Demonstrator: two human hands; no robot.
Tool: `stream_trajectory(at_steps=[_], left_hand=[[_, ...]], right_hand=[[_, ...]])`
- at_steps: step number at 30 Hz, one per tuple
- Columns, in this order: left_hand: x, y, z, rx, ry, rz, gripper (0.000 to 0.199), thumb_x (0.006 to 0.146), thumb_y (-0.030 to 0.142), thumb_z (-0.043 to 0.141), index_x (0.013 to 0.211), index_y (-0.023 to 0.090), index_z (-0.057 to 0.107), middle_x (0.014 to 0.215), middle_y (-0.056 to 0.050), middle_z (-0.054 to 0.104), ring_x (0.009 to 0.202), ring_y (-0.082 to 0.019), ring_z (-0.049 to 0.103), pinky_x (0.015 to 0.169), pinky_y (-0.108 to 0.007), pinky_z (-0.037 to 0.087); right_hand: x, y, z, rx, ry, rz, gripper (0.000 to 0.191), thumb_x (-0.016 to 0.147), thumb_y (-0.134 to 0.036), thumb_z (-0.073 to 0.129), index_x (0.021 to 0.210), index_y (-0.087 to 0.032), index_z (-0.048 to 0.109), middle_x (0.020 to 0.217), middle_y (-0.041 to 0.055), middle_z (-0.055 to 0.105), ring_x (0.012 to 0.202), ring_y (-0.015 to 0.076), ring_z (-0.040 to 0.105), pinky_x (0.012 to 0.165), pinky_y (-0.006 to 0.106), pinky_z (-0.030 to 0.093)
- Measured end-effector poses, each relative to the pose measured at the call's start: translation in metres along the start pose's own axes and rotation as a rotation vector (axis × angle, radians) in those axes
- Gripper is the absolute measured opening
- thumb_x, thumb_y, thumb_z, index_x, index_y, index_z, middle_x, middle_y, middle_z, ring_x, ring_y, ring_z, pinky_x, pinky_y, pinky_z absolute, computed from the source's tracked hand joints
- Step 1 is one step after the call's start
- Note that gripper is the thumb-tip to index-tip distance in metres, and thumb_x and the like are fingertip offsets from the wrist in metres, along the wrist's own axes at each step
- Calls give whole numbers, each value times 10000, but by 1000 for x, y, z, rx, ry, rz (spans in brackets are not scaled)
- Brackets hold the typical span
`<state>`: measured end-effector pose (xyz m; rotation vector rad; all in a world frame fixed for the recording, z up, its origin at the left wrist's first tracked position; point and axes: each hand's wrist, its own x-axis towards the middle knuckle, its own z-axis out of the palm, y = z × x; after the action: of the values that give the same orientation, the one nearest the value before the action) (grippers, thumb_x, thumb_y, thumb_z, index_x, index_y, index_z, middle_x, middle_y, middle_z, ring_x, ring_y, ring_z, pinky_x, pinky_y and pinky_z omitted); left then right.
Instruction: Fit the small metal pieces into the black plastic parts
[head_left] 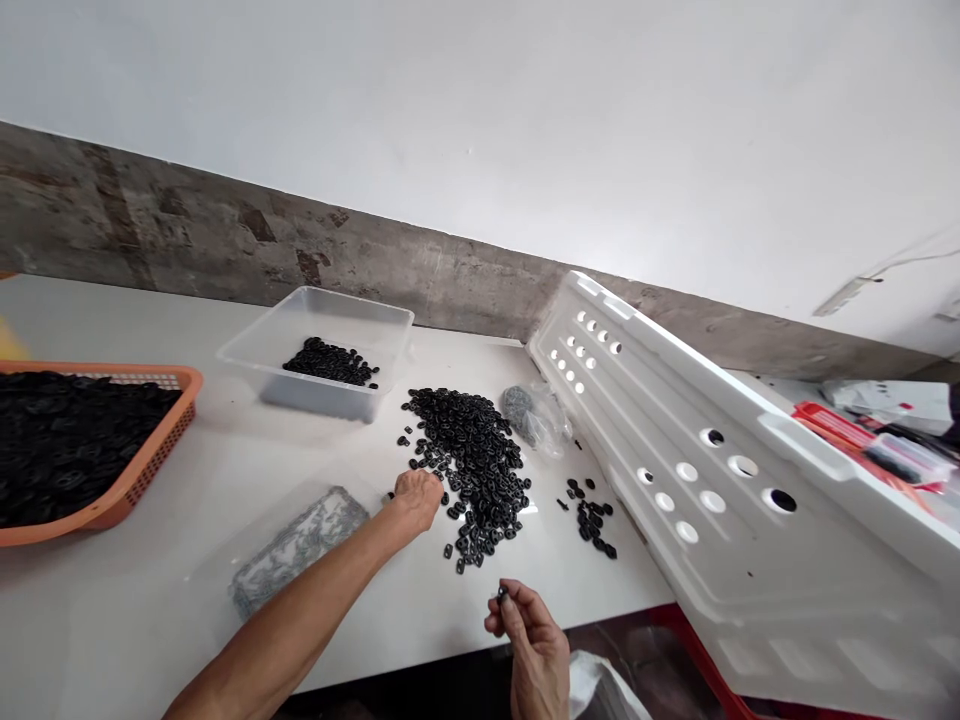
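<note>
My right hand [531, 640] is near the table's front edge, pinching a small black plastic piece [502, 592] between thumb and fingertips. My left hand [420, 497] reaches to the left side of a loose pile of small black plastic pieces [472, 460]. Its fingers curl downward, and whatever they hold, if anything, is hidden behind the hand. Many pieces in the pile look like small flat plates with holes. A smaller group of black pieces [595, 525] lies to the right of the pile.
An orange basket [196, 385] full of black parts stands left. Behind are a clear bin [330, 405] holding black pieces and a plastic bag [546, 420] of grey parts. A clear tray of small grey parts [307, 540] lies under my left forearm. A white perforated panel [697, 560] leans right.
</note>
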<state>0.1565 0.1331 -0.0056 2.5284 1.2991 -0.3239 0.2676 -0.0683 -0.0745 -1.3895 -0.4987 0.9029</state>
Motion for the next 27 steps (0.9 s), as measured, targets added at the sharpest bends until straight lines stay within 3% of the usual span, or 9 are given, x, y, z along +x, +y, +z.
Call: stream_trajectory(at_steps=[9,16,19,22,24,27], left_hand=[[-6,16,14,-84,72,-26,326,897,338,566,1113,96,595,1149,-98,601,1098,-191,572,983,-420,482],[-13,15,17,-415,91,-23,322,901,374,549,1061,100,601,1113,-87,601,1082,-186,561,988,-421,459],[-31,16,17,-685,36,69,343,910,417,521,987,95,607,973,-65,627,924,-147,603,874,-353,511],[-61,11,22,-1020,-92,252,404,938,450,425,895,91,607,793,-40,630,697,-98,614,684,-258,520],[-84,3,26,-1231,-120,333,439,932,449,366,935,84,610,828,-64,639,676,-101,634,645,-237,500],[-116,-13,32,-1471,-98,348,506,842,516,486,963,51,646,840,-106,653,656,-123,635,624,-237,482]], right_hand=[[-5,-14,8,-4,-47,-3,703,648,-572,767,1067,-54,544,748,66,603,681,92,570,646,155,454],[-6,-20,19,17,-82,-11,714,613,-592,778,1021,-52,549,740,63,593,627,84,561,598,152,437],[-5,-27,24,29,-90,-35,690,629,-584,772,1016,-61,545,741,58,592,627,78,564,604,151,452],[-5,-40,30,47,-101,-72,654,655,-567,765,1027,-77,543,749,49,594,631,69,565,623,151,473],[-9,-50,37,59,-129,-87,632,669,-559,760,1029,-85,546,739,45,595,628,67,567,629,152,484],[-17,-61,53,67,-213,-85,589,697,-542,747,1010,-80,560,710,51,595,624,81,581,629,167,501]])
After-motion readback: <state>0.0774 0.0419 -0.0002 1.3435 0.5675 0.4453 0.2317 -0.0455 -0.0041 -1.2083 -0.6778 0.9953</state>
